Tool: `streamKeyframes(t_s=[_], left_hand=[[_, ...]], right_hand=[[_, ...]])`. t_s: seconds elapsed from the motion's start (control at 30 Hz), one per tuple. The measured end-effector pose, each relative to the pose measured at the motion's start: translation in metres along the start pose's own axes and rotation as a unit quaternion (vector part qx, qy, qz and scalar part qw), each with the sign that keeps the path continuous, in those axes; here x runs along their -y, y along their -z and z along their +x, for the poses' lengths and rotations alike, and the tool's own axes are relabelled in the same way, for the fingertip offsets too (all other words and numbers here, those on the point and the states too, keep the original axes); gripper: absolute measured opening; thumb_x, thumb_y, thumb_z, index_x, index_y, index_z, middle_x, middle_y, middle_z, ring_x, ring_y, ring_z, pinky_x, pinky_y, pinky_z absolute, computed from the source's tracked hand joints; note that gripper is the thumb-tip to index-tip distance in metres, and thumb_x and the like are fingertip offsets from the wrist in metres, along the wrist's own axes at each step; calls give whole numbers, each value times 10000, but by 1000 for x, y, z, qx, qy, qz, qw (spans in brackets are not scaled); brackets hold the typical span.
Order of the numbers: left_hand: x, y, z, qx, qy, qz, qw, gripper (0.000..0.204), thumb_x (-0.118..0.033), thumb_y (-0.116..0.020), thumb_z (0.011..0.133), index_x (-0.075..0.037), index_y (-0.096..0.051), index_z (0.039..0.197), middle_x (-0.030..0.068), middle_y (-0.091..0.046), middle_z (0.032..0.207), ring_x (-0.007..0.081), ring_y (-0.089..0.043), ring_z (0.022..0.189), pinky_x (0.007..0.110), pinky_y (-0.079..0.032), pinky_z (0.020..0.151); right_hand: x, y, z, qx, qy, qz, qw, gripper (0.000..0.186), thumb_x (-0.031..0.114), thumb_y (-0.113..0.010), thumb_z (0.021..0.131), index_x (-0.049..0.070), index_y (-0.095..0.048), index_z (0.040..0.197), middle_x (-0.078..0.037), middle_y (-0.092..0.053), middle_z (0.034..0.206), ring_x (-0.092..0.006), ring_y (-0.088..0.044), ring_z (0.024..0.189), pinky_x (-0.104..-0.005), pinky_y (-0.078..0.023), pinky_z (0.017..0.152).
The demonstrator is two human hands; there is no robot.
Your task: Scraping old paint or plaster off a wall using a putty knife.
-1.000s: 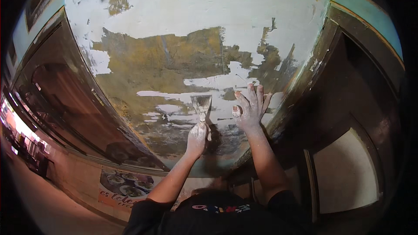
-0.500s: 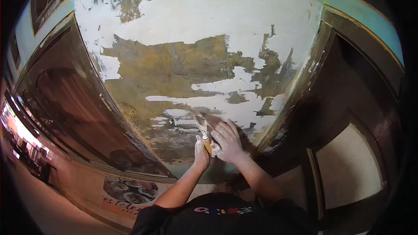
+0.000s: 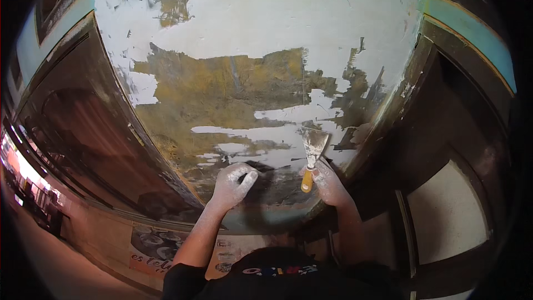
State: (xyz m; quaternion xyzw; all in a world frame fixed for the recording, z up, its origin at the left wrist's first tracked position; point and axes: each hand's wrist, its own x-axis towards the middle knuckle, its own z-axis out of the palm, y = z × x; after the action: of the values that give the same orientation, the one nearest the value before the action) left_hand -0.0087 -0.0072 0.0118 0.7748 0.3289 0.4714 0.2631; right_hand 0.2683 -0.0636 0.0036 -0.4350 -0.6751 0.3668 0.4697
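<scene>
A putty knife (image 3: 315,150) with a yellow handle and a wide blade smeared with white paste is in my right hand (image 3: 330,184). Its blade points up, in front of the lower right part of the patchy wall (image 3: 222,78). My left hand (image 3: 236,182), dusted white, is curled closed at the wall's lower middle. Whatever its fingers may hold is hidden; a dark shape beside them could be shadow. White filler (image 3: 239,130) lies in uneven streaks over the bare brownish-yellow surface.
Dark wooden frames and panels flank the wall, a reddish-brown panel (image 3: 105,133) on the left and a dark recess (image 3: 444,116) on the right. A pale panel (image 3: 449,211) is at lower right. A printed banner (image 3: 158,250) hangs low at left.
My hands were together around the putty knife; now they are apart. My right hand has moved right with the knife, and my left hand has moved left, off it.
</scene>
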Motion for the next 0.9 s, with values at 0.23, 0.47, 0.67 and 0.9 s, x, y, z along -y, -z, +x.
streamKeyframes(t_s=[0.23, 0.47, 0.67, 0.9], left_hand=[[-4, 34, 35, -176, -249, 236, 923, 182, -210, -670, 758, -157, -672, 933, 85, -598, 1158, 356, -515, 1123, 525, -370, 957], [72, 51, 53, -272, -228, 446, 822, 580, -384, -682, 747, -270, -552, 1300, 174, -301, 1499, 463, -185, 1388, 627, -102, 1095], [71, 56, 54, -265, -242, 458, 814, 612, -442, -660, 776, -276, -507, 1345, 189, -244, 1520, 472, -144, 1397, 652, -92, 1081], [28, 55, 72, -238, -239, 465, 818, 683, -378, -700, 763, -240, -458, 1387, 207, -213, 1527, 461, -99, 1411, 652, -35, 1080]], right_hand=[[-21, -13, -5, 31, -120, 208, 970, 325, 288, -392, 1018, 11, -522, 1130, -53, -560, 943, -139, -557, 841, -290, -467, 784], [-87, -43, -18, -255, -43, 243, 935, 317, 331, -368, 1023, 45, -498, 1063, 22, -464, 719, -67, -421, 546, -205, -355, 478], [-87, -43, -27, -223, -140, 213, 941, 315, 344, -382, 1014, 67, -495, 917, -1, -448, 546, -83, -403, 397, -235, -319, 376], [-55, -41, -2, -226, -92, 239, 940, 275, 335, -445, 998, 80, -494, 909, 42, -415, 597, -51, -387, 469, -218, -312, 427]])
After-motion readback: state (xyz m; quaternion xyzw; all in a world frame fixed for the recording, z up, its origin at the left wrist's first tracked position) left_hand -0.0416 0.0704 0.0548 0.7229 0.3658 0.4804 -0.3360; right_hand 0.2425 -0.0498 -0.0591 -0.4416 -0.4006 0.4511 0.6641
